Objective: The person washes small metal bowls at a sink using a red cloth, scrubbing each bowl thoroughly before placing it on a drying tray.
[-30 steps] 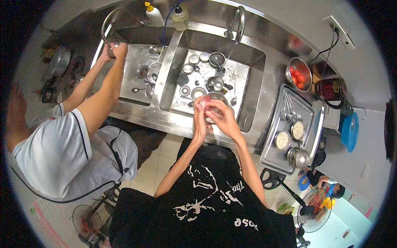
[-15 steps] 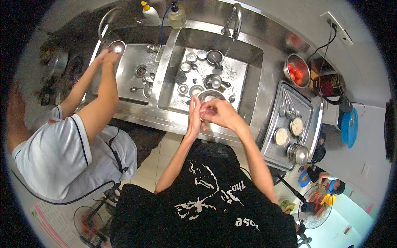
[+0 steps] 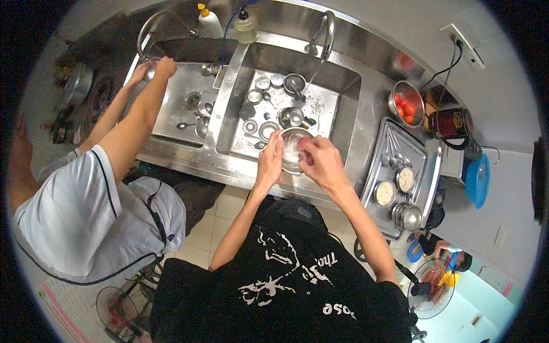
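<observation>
A round metal bowl (image 3: 291, 160) is held over the front edge of the right sink basin. My left hand (image 3: 268, 166) is closed on the bowl's left rim, thumb near the top. Pressed against the inside of the bowl, on its right, is a small reddish-pink pad (image 3: 303, 142), perhaps a sponge. My right hand (image 3: 324, 163) pinches this pad, and its fingers partly hide it. Beyond the bowl, small metal cups, a small pan (image 3: 294, 84) and spoons lie in the right basin (image 3: 350, 108).
Water runs from the right faucet (image 3: 328, 34). At left, a person in a light shirt (image 3: 74, 200) holds a metal bowl (image 3: 151, 70) over the left basin. On the right stand a tray (image 3: 374, 220) with ladles and cups, and a bowl of tomatoes (image 3: 394, 106).
My hands have parted from in front of the bowl. The left now grips its rim and the right has the pad inside it. The other person's hands have shifted on their bowl.
</observation>
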Tool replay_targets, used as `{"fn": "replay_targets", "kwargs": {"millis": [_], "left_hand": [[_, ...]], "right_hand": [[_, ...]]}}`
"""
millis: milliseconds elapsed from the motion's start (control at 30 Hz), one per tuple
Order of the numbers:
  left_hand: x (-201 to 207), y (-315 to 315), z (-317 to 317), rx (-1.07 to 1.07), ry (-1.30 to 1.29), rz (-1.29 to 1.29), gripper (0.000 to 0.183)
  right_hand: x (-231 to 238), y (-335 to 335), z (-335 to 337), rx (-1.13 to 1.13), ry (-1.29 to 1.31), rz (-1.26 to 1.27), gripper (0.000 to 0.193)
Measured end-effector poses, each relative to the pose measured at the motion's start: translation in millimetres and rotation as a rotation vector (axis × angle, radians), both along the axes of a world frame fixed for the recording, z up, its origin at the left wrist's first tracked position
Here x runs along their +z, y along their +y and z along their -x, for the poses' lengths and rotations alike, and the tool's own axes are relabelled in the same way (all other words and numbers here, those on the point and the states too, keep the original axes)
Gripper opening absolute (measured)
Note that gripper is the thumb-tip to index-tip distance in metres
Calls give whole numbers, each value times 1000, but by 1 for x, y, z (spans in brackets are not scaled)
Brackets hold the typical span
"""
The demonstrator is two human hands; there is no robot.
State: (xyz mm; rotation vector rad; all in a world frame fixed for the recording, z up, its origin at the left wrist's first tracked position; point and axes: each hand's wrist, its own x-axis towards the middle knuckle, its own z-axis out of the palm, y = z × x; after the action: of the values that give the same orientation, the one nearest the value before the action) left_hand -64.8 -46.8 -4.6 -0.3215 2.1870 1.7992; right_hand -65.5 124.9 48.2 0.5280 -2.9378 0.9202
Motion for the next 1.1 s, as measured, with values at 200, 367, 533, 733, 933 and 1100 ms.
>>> {"fn": "replay_targets", "kwargs": {"millis": [200, 367, 533, 733, 933, 1100], "left_hand": [[-21, 1, -3, 112, -50, -339, 37], [-25, 17, -17, -43, -329, -670, 50], [-21, 38, -17, 34, -468, -773, 47], [-49, 45, -8, 187, -551, -1021, 25], [-87, 51, -23, 75, -484, -1280, 26], [-86, 80, -27, 542, -251, -1003, 39]], "right_hand": [[11, 16, -15, -297, -79, 621, 31], [-23, -3, -11, -335, -147, 1027, 35], [-52, 6, 22, -223, -267, 967, 39], [-33, -21, -23, -314, 178, 444, 35], [-40, -12, 10, -207, -1, 522, 34], [-53, -39, -42, -361, -10, 474, 42]]}}
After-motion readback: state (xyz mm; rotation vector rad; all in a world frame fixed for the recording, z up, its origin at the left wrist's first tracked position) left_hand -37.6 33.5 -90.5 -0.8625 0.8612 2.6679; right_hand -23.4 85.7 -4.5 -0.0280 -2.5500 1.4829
